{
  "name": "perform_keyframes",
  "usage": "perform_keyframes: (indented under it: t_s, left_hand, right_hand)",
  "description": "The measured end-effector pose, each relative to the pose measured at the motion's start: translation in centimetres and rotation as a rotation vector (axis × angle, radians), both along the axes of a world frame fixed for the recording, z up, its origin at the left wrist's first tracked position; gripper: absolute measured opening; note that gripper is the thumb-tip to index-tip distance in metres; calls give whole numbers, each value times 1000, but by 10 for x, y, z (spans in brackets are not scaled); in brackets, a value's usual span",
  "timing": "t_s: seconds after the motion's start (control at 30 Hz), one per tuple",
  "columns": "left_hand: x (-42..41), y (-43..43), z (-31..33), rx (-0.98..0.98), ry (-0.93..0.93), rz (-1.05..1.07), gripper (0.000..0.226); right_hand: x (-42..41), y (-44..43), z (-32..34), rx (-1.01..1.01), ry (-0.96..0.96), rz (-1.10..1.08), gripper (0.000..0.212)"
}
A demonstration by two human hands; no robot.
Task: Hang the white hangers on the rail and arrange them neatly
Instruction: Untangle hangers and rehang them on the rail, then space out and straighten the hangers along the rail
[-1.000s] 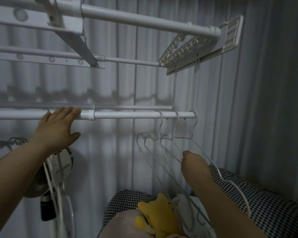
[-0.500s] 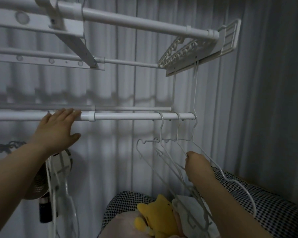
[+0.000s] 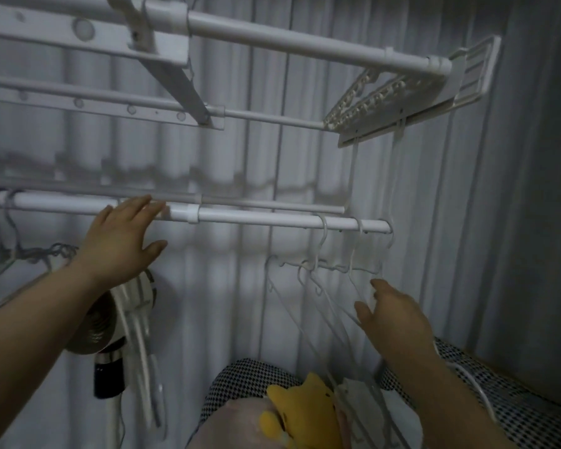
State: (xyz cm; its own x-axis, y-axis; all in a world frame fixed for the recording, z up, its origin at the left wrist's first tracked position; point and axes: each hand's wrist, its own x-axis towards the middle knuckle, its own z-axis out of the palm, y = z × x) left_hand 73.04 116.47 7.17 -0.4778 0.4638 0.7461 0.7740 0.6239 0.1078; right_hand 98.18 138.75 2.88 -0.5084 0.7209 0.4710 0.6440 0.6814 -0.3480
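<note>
A white rail (image 3: 256, 218) runs across the middle of the head view. Three white wire hangers (image 3: 323, 233) hang by their hooks near its right end, their bodies slanting down and overlapping in a loose bunch (image 3: 308, 280). My right hand (image 3: 394, 315) is just below and to the right of them, fingers apart, fingertips close to or touching the rightmost hanger's wire. My left hand (image 3: 120, 241) lies flat against the rail further left, fingers spread over the bar and thumb below it, holding nothing.
Grey hangers (image 3: 0, 222) hang at the rail's far left. A folding drying rack (image 3: 305, 43) is overhead. A fan (image 3: 110, 328) stands below my left hand. A yellow plush toy (image 3: 305, 409) and a checkered cushion (image 3: 240, 380) lie below the hangers. Curtains hang behind.
My right hand has opened and let go of the hanger wire it was pinching. The hangers have swung slightly. My left hand has stayed on the rail.
</note>
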Motion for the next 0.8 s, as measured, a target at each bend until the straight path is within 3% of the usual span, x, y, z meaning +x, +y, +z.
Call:
perform_keyframes:
  t_s: [0.1, 0.23, 0.47, 0.6, 0.7, 0.8]
  left_hand:
    - [0, -20, -8, 77, 72, 13, 45]
    - [-3, -53, -13, 86, 78, 50, 46]
    - [-32, -88, -3, 50, 57, -2, 49]
    - [-56, -95, 9, -38, 78, -51, 55]
    - [-67, -91, 16, -111, 95, -118, 63]
    - [-72, -77, 21, -153, 62, -206, 79]
  right_hand:
    - [-4, -20, 3, 121, 218, 137, 44]
    - [-23, -63, 2, 158, 423, 388, 31]
    - [-117, -139, -13, -443, 352, 727, 34]
    - [-166, -173, -23, -704, 287, 713, 38]
    - [-182, -188, -25, -875, 295, 727, 9]
    - [-184, -197, -28, -939, 286, 717, 25]
